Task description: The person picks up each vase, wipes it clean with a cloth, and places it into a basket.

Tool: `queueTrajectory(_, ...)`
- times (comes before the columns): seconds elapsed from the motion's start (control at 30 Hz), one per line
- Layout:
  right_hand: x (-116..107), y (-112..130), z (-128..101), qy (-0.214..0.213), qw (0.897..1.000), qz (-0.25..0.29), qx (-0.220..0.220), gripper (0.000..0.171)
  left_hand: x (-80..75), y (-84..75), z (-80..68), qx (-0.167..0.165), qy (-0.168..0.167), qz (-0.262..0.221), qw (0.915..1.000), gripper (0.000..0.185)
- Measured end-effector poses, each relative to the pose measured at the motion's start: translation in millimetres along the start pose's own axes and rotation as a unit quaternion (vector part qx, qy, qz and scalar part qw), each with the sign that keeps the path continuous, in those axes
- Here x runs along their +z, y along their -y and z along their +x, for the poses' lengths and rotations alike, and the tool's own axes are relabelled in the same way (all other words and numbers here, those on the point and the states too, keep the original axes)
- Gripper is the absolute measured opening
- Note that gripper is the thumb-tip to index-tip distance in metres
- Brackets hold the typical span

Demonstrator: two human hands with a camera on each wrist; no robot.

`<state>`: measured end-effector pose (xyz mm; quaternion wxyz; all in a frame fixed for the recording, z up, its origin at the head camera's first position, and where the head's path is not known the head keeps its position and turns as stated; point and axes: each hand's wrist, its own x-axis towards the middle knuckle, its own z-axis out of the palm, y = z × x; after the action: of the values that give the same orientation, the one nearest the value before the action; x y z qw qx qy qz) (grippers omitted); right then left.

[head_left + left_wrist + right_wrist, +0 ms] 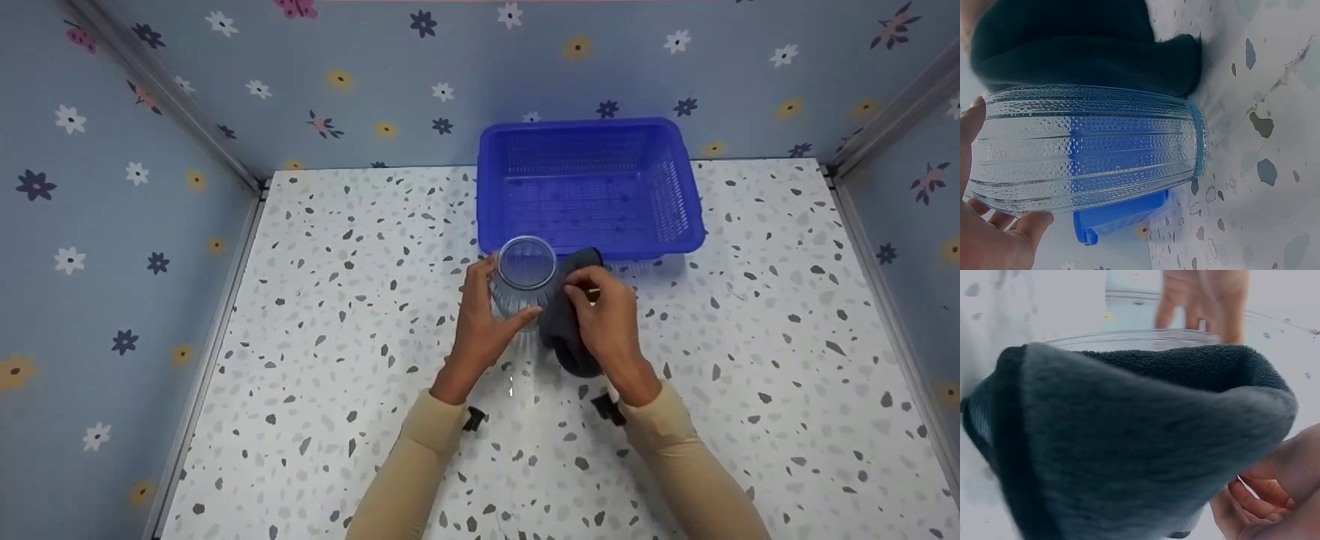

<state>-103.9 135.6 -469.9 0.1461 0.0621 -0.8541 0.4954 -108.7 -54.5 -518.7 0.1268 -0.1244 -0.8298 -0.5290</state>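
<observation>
One ribbed glass jar (523,283) is being gripped by the left hand (482,319); one dark cloth (568,330) is being pinched against it by the right hand (609,321); one blue basket (679,199) is sitting just beyond.

Glass jar (525,281) left of cloth (566,330), touching; basket (592,240) just behind

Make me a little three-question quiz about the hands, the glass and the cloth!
1. True or false: the left hand holds the clear ribbed glass jar.
2. What does the right hand press against the jar? A) a yellow sponge B) a dark grey fleecy cloth C) a brush
3. Fill in: behind the hands stands a blue plastic ____ on the speckled white table.

Key: 1 true; 2 B; 3 basket.
</observation>
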Motion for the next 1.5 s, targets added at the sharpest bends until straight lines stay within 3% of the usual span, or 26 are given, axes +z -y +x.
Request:
queueTrajectory(0.23,-0.8,14.7,5.8,-0.014,0.999,-0.013,-0.03,0.005,1.1,0.3,0.0,0.004,-0.002,-0.002,1.0,0.082)
queueTrajectory(0.63,2.2,5.4,2.4,-0.012,0.998,-0.039,-0.04,0.005,0.2,-0.2,-0.7,-0.001,-0.003,0.004,1.0,0.087)
queueTrajectory(0.97,10.2,-23.2,-4.2,0.018,0.999,-0.032,0.015,0.008,1.8,0.7,0.3,0.0,-0.005,0.001,1.0,0.087)
queueTrajectory(1.23,31.9,-57.7,-12.2,0.079,0.992,-0.083,0.059,0.006,1.0,0.2,-0.6,-0.012,-0.001,-0.006,0.9999,0.088)
queueTrajectory(1.5,32.3,-61.2,-9.8,0.085,0.991,-0.077,0.072,0.004,1.1,-0.1,-0.2,-0.018,0.003,-0.007,0.9998,0.089)
